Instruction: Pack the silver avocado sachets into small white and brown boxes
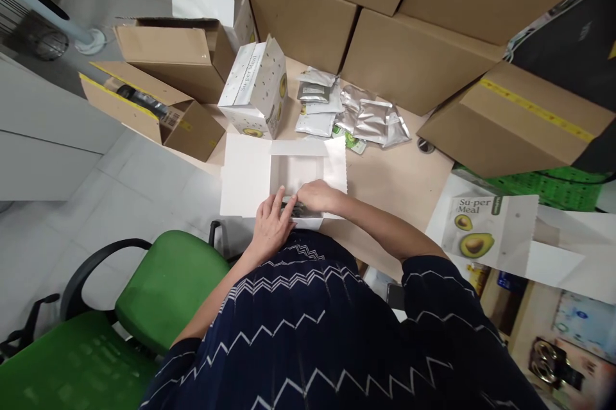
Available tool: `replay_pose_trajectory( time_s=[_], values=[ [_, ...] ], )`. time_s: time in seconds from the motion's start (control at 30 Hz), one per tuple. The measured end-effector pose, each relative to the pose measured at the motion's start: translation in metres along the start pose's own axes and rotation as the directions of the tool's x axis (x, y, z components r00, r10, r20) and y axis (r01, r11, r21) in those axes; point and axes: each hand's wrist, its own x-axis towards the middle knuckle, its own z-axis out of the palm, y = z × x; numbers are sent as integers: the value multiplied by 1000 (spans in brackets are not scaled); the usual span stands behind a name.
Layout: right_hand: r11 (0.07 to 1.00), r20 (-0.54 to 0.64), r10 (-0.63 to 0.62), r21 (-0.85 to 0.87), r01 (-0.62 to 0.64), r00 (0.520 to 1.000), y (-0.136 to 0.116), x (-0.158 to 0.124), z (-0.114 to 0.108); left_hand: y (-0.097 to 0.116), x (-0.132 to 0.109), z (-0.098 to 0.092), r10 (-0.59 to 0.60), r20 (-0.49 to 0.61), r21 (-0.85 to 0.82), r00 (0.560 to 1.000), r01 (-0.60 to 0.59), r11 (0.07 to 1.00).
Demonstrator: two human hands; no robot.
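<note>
A white cardboard box (246, 172) lies open in front of my body, its flaps spread to the left and right. My left hand (273, 221) rests at the near wall of this box, fingers stretched and slightly apart. Reaching in from the right, my right hand (315, 196) has its fingers curled down into the box, close to the left fingertips. Between and under the hands shows part of a small dark packet-like item (299, 210), mostly hidden. Whatever the right fingers grip is hidden too.
Behind the box stand a closed Su-per Meal box (255, 86), white sachets (315, 122) and silver pouches (373, 121). Brown cartons (301, 18) line the back; an opened carton (192, 131) is at left. Another printed box (491, 230) lies right. A green chair (168, 288) stands at left.
</note>
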Motion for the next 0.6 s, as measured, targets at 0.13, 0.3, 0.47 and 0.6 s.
replay_pose_trajectory(
  time_s=[0.13, 0.3, 0.47, 0.6],
  values=[
    [996, 43, -86, 40, 84, 995, 4, -1, -2, 0, 2, -1, 33, 53, 9, 998, -34, 999],
    [994, -398, 98, 92, -66, 912, 20, -4, -25, -1, 2, -1, 34, 52, 25, 998, -35, 999],
    [948, -720, 274, 90, -307, 638, 46, 10, -44, -2, 1, 0, 45, 15, 34, 999, -45, 998],
    [955, -515, 295, 125, -270, 805, 72, 35, -46, -2, 1, 2, 48, 6, 47, 999, -48, 998]
  ],
)
